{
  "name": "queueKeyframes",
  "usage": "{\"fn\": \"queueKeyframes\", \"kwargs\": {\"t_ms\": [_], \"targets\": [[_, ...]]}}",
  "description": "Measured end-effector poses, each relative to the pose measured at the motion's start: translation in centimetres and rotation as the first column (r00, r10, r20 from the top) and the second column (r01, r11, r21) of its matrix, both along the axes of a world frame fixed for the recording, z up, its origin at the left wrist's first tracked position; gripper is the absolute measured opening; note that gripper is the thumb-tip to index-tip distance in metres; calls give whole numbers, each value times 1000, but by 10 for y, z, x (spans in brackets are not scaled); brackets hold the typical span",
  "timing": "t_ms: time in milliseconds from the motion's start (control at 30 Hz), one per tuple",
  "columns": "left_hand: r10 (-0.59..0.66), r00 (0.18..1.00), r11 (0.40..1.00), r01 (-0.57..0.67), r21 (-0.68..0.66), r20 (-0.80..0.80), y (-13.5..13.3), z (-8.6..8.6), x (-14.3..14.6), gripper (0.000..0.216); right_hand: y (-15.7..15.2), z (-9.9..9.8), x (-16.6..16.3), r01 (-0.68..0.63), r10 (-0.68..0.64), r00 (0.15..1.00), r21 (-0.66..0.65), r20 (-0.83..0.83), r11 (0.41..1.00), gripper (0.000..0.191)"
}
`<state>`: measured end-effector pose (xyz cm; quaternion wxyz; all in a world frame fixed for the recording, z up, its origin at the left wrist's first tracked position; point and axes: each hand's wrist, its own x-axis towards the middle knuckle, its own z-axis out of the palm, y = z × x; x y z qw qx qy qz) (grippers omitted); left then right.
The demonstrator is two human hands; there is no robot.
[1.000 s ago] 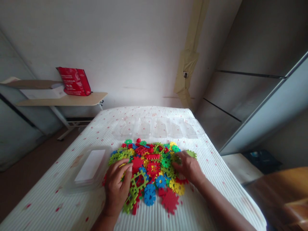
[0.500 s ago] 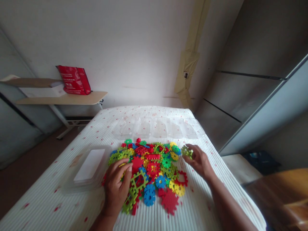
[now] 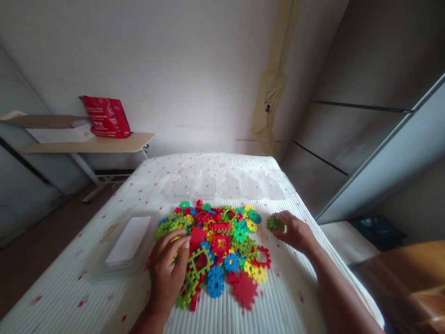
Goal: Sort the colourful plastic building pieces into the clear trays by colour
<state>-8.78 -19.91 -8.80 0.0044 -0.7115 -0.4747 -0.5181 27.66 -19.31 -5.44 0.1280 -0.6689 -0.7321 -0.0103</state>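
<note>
A heap of flat plastic interlocking pieces [image 3: 219,243] in red, green, yellow and blue lies on a white striped bedspread [image 3: 86,297]. My left hand [image 3: 169,269] rests palm down on the heap's left edge, fingers curled over green and yellow pieces. My right hand [image 3: 295,231] is at the heap's right side, just off the pile, with its fingers closed on a light green gear-shaped piece [image 3: 275,224] low over the bedspread.
A clear plastic tray with several compartments [image 3: 229,184] lies beyond the heap. A clear lidded box [image 3: 128,243] sits left of the heap. A low wooden table [image 3: 93,144] with a red bag [image 3: 104,117] stands by the wall. A wooden surface [image 3: 406,278] is at right.
My right hand lifted a light green piece out of the pile's right side and carried it right, down to the bedspread beside the heap. My left hand stayed put.
</note>
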Motion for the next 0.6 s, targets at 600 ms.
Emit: {"fn": "queueKeyframes", "kwargs": {"t_ms": [600], "targets": [[19, 1000, 1000, -19, 17, -8, 0, -1, -2, 14, 4, -8, 1, 38, -42, 994, -39, -103, 999, 46]]}}
